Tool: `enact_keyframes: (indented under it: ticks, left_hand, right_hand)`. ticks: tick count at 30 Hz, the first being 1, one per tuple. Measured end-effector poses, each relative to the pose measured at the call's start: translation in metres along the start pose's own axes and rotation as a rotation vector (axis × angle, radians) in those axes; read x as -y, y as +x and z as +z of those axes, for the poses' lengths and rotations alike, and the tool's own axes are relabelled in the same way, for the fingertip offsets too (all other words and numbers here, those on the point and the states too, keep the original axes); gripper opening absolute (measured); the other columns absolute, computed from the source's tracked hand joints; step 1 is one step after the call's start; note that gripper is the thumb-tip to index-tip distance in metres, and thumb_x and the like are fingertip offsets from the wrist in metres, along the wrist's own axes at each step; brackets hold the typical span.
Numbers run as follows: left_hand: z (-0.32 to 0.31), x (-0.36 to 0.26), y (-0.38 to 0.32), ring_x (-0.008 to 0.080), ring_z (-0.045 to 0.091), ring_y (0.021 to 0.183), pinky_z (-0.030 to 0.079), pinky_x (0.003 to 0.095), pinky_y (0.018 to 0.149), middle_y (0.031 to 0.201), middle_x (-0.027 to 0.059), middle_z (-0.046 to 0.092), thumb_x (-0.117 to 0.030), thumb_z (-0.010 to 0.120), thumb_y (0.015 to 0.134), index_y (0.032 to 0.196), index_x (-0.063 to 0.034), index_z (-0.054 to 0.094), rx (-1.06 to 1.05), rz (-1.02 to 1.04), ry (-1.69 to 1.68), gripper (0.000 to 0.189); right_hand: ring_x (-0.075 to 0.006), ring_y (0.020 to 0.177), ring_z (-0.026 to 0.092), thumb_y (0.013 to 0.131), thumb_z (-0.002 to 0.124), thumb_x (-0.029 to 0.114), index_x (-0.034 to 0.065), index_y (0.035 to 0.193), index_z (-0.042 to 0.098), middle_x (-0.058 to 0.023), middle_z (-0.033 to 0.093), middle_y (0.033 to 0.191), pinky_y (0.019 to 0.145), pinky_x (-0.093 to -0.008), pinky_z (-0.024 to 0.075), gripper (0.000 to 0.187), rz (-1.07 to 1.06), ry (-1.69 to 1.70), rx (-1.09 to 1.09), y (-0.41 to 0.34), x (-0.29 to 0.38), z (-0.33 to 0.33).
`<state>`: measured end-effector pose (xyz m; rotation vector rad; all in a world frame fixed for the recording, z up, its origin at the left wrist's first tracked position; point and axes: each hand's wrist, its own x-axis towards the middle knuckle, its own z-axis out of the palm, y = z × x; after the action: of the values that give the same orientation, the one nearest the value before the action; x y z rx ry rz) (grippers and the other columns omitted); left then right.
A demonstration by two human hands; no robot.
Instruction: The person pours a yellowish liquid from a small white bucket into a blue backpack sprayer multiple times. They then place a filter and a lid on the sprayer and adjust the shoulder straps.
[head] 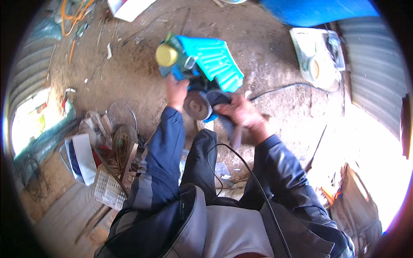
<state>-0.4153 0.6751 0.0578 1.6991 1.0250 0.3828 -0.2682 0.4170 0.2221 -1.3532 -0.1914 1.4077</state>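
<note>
My left hand (pixel 176 93) grips a blue part beside a grinding wheel (pixel 195 105), which looks like part of a bench grinder. Right of the wheel, my right hand (pixel 243 111) is closed around a dark, flat metal piece (pixel 229 126). Motion blurs that hand, and its fingers cover part of the piece. Whether the metal touches the wheel cannot be told. Just beyond lies a ribbed turquoise plastic crate (pixel 211 59). By its left corner is a jar with a yellow lid (pixel 166 55).
A dark cable (pixel 284 86) runs right over the dirt floor (pixel 135 77) towards a white tray (pixel 300 42) with a white tub (pixel 314 69). Another cord (pixel 255 175) crosses my lap. Left lie a spoked wheel (pixel 124 142), a white box (pixel 84 158) and a plastic grid (pixel 109 190). A blue barrel (pixel 316 11) lies ahead.
</note>
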Motion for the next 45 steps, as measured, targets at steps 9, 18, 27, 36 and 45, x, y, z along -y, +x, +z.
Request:
enact_keyframes:
  ticks: [9, 18, 27, 36, 45]
  left_hand:
    - [0.021, -0.067, -0.048, 0.0512, 0.068, 0.099, 0.053, 0.0559, 0.086, 0.1, 0.0263, 0.072, -0.019, 0.072, 0.076, 0.112, -0.0022, 0.059, 0.243, 0.023, 0.403, 0.042]
    - [0.169, -0.151, -0.047, 0.0473, 0.068, 0.111, 0.056, 0.053, 0.094, 0.121, 0.0273, 0.072, -0.026, 0.069, 0.082, 0.137, -0.0076, 0.062, 0.563, 0.284, 0.779, 0.058]
    - [0.226, -0.153, -0.101, 0.0432, 0.072, 0.097, 0.057, 0.0506, 0.084, 0.104, 0.0199, 0.076, -0.03, 0.075, 0.084, 0.126, -0.0129, 0.069, 0.658, 0.353, 0.888, 0.046]
    - [0.238, -0.208, -0.242, 0.039, 0.065, 0.116, 0.051, 0.0474, 0.102, 0.12, 0.0155, 0.069, -0.018, 0.075, 0.089, 0.123, -0.0054, 0.068, 0.756, 0.484, 0.592, 0.037]
    - [0.294, -0.21, -0.312, 0.0304, 0.063, 0.13, 0.035, 0.0606, 0.116, 0.136, 0.0122, 0.071, -0.06, 0.075, 0.086, 0.122, -0.0108, 0.078, 1.626, 0.069, 1.77, 0.061]
  right_hand:
    - [-0.0096, 0.094, 0.065, 0.1, 0.076, 0.022, -0.0033, 0.127, 0.065, -0.0041, 0.073, 0.103, 0.086, -0.0293, 0.0546, 0.039, 0.11, 0.216, -0.166, -0.106, -0.065, 0.011]
    - [-0.0074, 0.093, 0.062, 0.101, 0.077, 0.019, -0.0034, 0.126, 0.064, -0.0006, 0.072, 0.102, 0.086, -0.0291, 0.0539, 0.036, 0.027, 0.253, -0.353, -0.162, -0.088, -0.034]
    - [-0.0097, 0.1, 0.063, 0.094, 0.083, 0.014, -0.0013, 0.13, 0.063, -0.0014, 0.07, 0.108, 0.094, -0.03, 0.0526, 0.043, 0.053, 0.537, -0.318, -0.253, -0.141, -0.079]
    - [-0.0058, 0.085, 0.056, 0.105, 0.067, 0.027, 0.0029, 0.11, 0.071, 0.0053, 0.063, 0.092, 0.077, -0.0266, 0.0474, 0.025, 0.165, 0.317, -0.216, -0.307, -0.212, -0.2]
    - [-0.0242, 0.082, 0.062, 0.097, 0.073, 0.017, 0.0013, 0.095, 0.067, -0.0101, 0.063, 0.084, 0.077, -0.0386, 0.0507, 0.017, 0.043, -0.117, -0.481, -0.303, -0.223, -0.259]
